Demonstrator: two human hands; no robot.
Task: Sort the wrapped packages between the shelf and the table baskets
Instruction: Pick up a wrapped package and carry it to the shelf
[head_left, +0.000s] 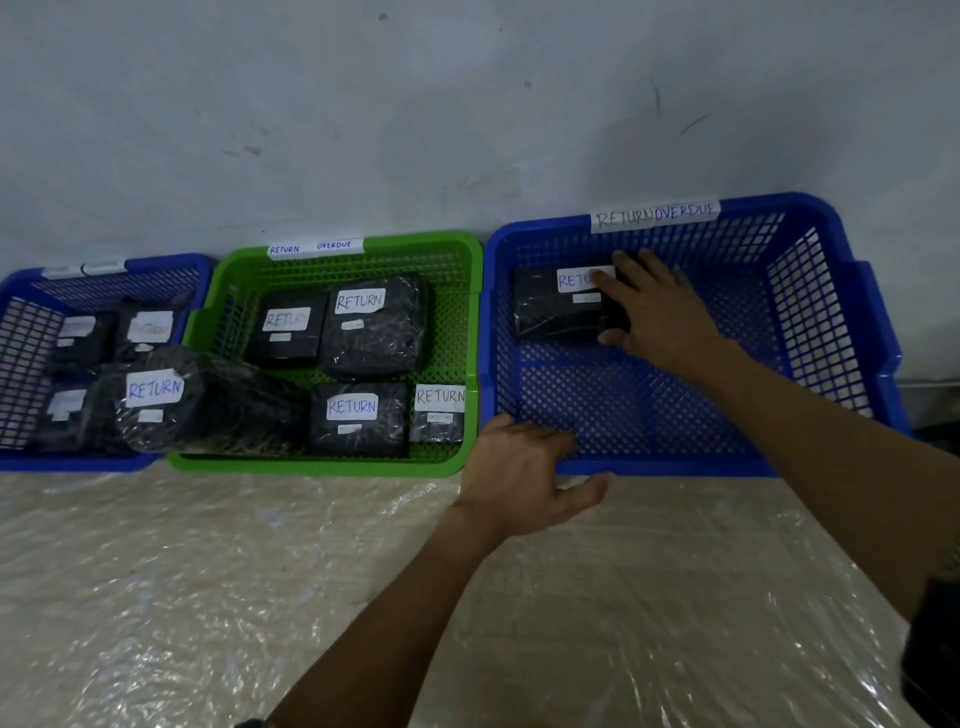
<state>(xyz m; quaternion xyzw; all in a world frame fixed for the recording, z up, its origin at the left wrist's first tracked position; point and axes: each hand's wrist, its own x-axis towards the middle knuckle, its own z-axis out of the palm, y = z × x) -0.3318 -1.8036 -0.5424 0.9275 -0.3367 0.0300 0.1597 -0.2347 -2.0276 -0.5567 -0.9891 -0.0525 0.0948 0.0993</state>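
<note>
Three baskets stand in a row against the wall. The large blue basket (878, 332) on the right holds one black wrapped package (550, 317) labelled RETURN in its back left corner. My right hand (654, 312) lies on that package's right end, fingers over the top and thumb at its front edge. My left hand (519, 478) grips the blue basket's front left rim, fingers curled over the edge. The green basket (322, 465) in the middle holds several black RETURN packages. The smaller blue basket (31, 332) at the left holds several more.
One big black package (171, 405) lies across the rims of the left blue and green baskets. Paper labels reading RETURN OVERDUE are taped to the baskets' back rims. Crinkled clear plastic sheet (260, 597) covers the table in front. A grey wall stands right behind the baskets.
</note>
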